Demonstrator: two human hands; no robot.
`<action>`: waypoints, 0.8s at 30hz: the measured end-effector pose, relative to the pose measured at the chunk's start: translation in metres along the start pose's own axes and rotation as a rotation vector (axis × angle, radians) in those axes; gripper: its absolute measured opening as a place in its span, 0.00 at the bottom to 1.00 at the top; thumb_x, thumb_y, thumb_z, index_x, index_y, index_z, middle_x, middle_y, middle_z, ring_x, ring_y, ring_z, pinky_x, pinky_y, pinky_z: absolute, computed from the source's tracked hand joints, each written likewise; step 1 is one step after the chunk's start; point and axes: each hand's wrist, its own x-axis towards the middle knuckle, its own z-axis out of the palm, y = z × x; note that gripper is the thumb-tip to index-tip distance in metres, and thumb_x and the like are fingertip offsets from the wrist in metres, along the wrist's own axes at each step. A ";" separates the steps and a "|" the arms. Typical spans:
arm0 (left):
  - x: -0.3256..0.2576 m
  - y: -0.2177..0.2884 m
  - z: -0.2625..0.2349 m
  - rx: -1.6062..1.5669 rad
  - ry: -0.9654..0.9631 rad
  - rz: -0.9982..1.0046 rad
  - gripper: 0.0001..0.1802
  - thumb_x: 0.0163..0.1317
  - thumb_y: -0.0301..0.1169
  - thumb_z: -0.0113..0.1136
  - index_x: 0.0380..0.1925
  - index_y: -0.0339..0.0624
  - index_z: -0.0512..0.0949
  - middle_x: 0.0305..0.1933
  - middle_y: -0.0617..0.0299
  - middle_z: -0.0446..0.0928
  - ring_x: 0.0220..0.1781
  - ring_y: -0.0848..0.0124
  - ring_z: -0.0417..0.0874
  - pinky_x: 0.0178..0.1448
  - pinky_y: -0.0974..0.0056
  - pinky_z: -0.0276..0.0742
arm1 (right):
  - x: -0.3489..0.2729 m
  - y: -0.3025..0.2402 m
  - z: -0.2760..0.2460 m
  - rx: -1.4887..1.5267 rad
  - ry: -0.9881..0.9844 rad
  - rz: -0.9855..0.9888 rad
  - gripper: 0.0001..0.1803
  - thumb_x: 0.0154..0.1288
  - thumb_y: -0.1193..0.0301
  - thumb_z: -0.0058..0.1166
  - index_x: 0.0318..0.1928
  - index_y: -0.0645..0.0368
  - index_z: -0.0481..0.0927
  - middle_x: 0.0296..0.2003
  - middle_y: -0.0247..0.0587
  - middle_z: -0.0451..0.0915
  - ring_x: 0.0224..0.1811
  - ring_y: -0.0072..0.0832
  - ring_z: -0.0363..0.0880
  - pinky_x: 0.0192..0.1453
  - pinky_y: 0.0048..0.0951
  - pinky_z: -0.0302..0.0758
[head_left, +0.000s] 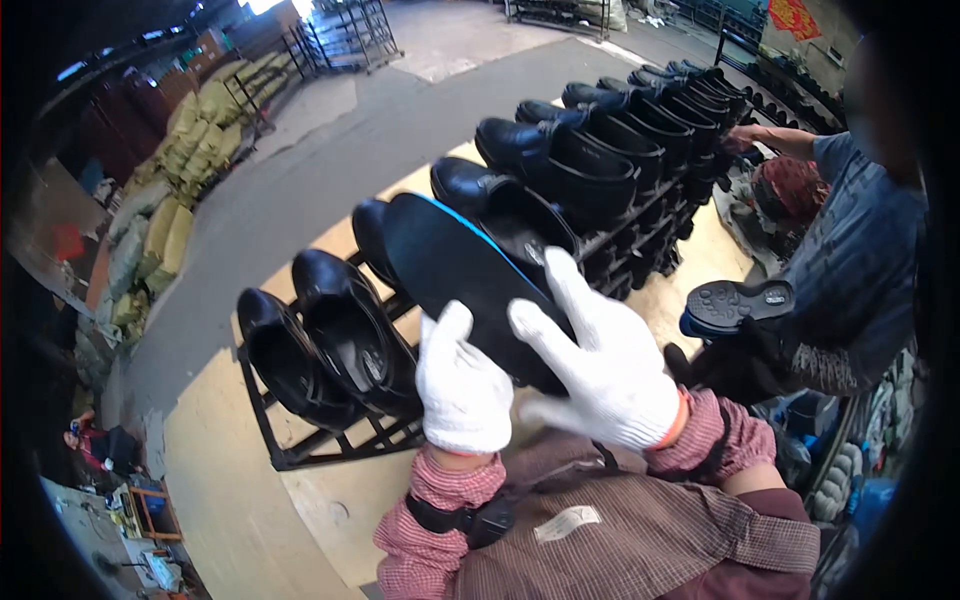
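Observation:
Both my hands wear white knit gloves and hold a black insole with a thin blue edge [455, 265] in front of me. My left hand [462, 385] grips its near end from below. My right hand [605, 365] lies spread over its right side, fingers apart. The insole hovers over a black metal rack [300, 450] that carries a long row of glossy black shoes [345, 330], openings facing up.
The rack stands on a light wooden platform [220, 470] beside a grey concrete floor. At right, another person in a blue shirt [860, 250] holds a black shoe sole [735, 303]. Stacked sacks [170, 200] line the far left.

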 end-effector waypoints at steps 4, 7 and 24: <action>-0.012 0.010 0.041 -0.033 -0.123 0.143 0.27 0.75 0.25 0.42 0.73 0.41 0.60 0.68 0.52 0.71 0.68 0.58 0.74 0.74 0.52 0.71 | 0.015 0.006 0.008 -0.109 0.005 0.012 0.48 0.38 0.71 0.75 0.66 0.45 0.74 0.66 0.68 0.66 0.44 0.49 0.84 0.44 0.41 0.83; 0.003 0.004 0.021 0.224 -0.179 0.185 0.29 0.78 0.31 0.46 0.76 0.40 0.57 0.67 0.52 0.71 0.66 0.61 0.77 0.70 0.54 0.75 | 0.037 0.015 -0.018 -0.057 -0.066 -0.064 0.44 0.45 0.71 0.70 0.68 0.46 0.73 0.57 0.54 0.74 0.49 0.49 0.83 0.47 0.40 0.84; 0.010 -0.009 -0.020 2.035 -0.172 0.450 0.29 0.70 0.50 0.55 0.62 0.44 0.65 0.32 0.45 0.83 0.32 0.45 0.86 0.35 0.44 0.82 | 0.178 0.002 0.042 -0.321 -1.060 0.160 0.17 0.64 0.65 0.53 0.49 0.58 0.86 0.43 0.50 0.87 0.49 0.48 0.86 0.60 0.43 0.80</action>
